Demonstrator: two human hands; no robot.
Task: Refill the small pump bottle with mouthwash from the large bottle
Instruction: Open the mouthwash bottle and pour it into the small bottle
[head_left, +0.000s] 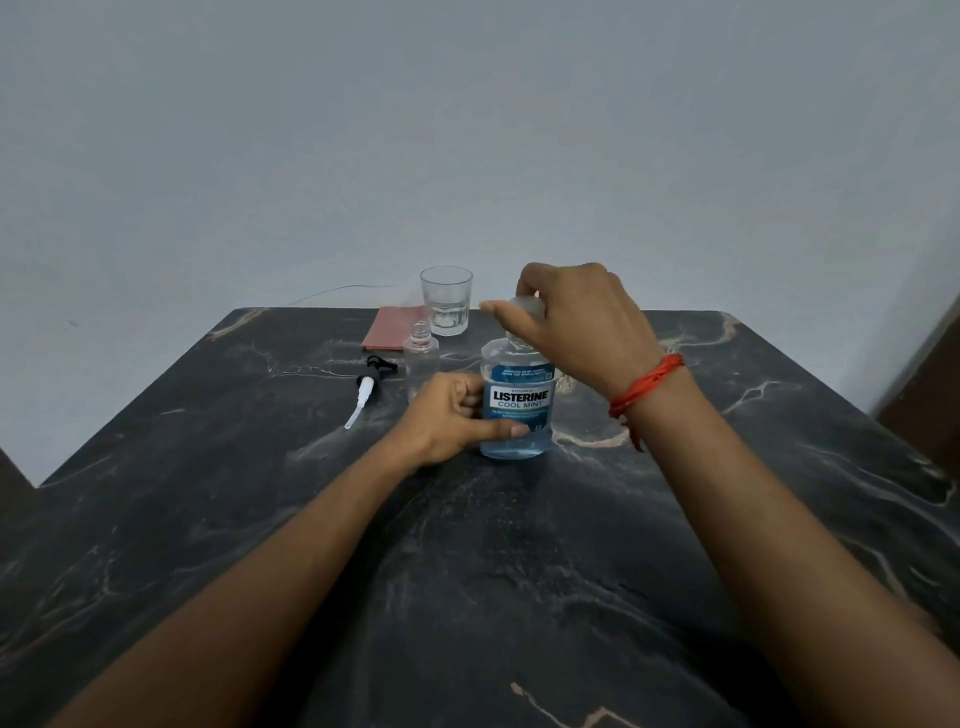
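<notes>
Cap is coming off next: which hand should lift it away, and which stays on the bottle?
Right. The right hand already pinches the cap from above. The left hand wraps the bottle body, steadying it upright on the table, so it should probably stay there.

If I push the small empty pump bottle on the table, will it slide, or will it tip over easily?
The small bottle looks empty, clear and thin-walled, so it is probably very light and would likely tip rather than slide. It stands tall on a narrow base, which adds to that risk. With its pump head lying apart on the table, its neck is open; if it fell, it would likely roll.
</notes>
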